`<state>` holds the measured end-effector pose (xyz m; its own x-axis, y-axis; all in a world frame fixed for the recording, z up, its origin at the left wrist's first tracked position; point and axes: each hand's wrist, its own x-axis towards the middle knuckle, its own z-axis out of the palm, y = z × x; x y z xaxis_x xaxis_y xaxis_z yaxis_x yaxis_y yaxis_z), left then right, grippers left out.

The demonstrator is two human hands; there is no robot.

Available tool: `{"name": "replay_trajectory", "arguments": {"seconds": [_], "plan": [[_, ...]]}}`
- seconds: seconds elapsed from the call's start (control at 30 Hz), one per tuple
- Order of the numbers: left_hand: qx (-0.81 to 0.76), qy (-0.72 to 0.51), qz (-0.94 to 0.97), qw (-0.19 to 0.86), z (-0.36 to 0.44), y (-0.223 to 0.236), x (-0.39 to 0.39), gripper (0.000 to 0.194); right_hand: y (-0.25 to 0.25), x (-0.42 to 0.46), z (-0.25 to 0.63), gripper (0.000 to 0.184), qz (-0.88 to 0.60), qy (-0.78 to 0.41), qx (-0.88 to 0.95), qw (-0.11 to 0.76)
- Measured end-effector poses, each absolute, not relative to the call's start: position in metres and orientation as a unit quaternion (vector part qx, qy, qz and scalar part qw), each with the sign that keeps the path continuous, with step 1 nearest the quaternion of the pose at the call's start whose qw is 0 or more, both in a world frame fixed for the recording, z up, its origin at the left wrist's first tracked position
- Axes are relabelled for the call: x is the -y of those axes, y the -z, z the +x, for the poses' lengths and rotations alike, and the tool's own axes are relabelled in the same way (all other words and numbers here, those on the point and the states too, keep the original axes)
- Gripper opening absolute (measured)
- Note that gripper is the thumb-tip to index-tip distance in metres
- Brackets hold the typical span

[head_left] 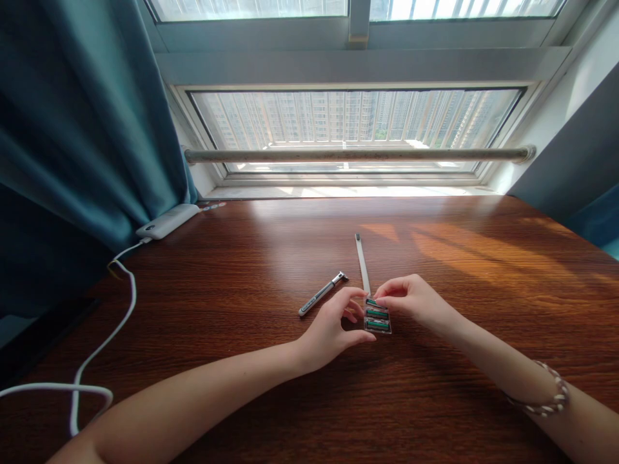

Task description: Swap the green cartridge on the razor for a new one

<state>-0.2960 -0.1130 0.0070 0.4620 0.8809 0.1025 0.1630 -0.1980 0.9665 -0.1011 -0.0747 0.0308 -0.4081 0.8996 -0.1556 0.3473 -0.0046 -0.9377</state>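
A small clear pack of green-and-black razor cartridges (378, 320) lies on the wooden table in front of me. My left hand (329, 328) is curved around the pack's left side, index fingertip near its top edge and thumb by its bottom edge. At the pack's upper end, my right hand (413, 298) pinches the top razor cartridge (371, 302), which sits slightly tilted. Two more cartridges lie below it in the pack. Just beyond my left hand rests a silver-grey razor handle (319, 298) without a cartridge visible on it. A pale toothbrush (362, 264) points away behind the pack.
A white power strip or adapter (169, 221) stands at the table's back left beside the blue curtain (97, 116), with a white cable (130, 303) running forward. A metal rail (358, 155) crosses the window behind the table (242, 251). Sunlight falls on the right side.
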Motion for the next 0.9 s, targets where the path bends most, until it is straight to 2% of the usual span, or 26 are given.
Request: {"name": "replay_trajectory", "arguments": {"seconds": [0.13, 0.33, 0.5, 0.63, 0.7, 0.8, 0.9], "plan": [[-0.401, -0.335, 0.747, 0.411, -0.297, -0.007, 0.115, 0.062, -0.029, 0.052, -0.087, 0.021, -0.491, -0.475, 0.680, 0.266], [-0.426, -0.330, 0.815, 0.213, -0.306, -0.020, 0.108, 0.026, -0.023, -0.006, -0.063, 0.020, -0.529, -0.375, 0.725, 0.231], [-0.533, -0.213, 0.818, 0.041, -0.319, -0.025, 0.090, 0.020, -0.016, -0.039, -0.053, 0.017, -0.538, -0.372, 0.720, 0.232], [-0.570, -0.118, 0.813, 0.023, -0.328, -0.019, 0.078, 0.013, -0.017, -0.046, -0.049, 0.023, -0.540, -0.394, 0.698, 0.256], [-0.576, -0.099, 0.811, 0.031, -0.331, -0.016, 0.074, 0.015, -0.021, -0.042, -0.051, 0.028, -0.543, -0.397, 0.681, 0.290], [-0.585, -0.108, 0.803, 0.037, -0.332, -0.014, 0.071, 0.018, -0.027, -0.021, -0.063, 0.035, -0.540, -0.398, 0.655, 0.347], [-0.583, -0.147, 0.797, 0.064, -0.331, -0.017, 0.071, 0.019, -0.031, 0.015, -0.083, 0.035, -0.515, -0.433, 0.648, 0.358]]}}
